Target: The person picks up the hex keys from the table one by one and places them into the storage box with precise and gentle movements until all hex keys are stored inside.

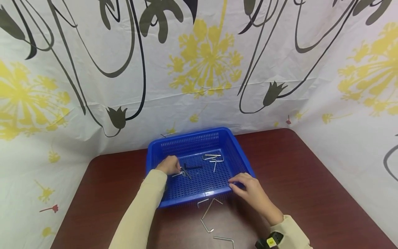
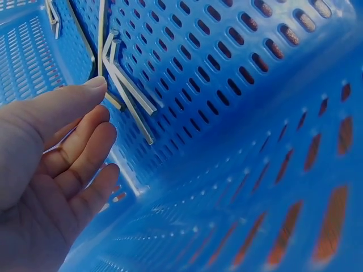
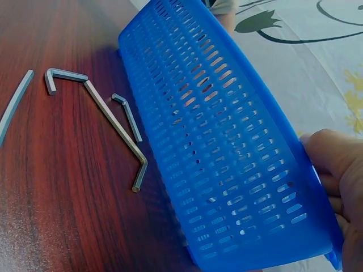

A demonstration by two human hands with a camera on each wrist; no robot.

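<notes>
A blue plastic basket (image 1: pixel 192 200) with slotted walls stands on the table. My left hand (image 1: pixel 169 165) reaches inside it; in the left wrist view, the thumb and a mostly hidden index finger pinch at a hex key (image 2: pixel 102 39), whose bend lies behind the thumb tip. Silver hex keys (image 2: pixel 133 93) lie on the basket floor beside these fingertips. A dark hex key (image 1: pixel 193 167) rests just to the right. More silver keys (image 1: pixel 212 157) form a group at the basket's right rear. My right hand (image 1: pixel 248 190) grips the rim at the basket's front right corner.
Several hex keys lie on the dark red table (image 1: pixel 295 173) in front of the basket, among them a long one (image 3: pixel 115 122), a short one (image 3: pixel 130 120) and one nearer the front edge (image 1: pixel 224 239). A patterned cloth (image 1: pixel 199 86) hangs behind the table.
</notes>
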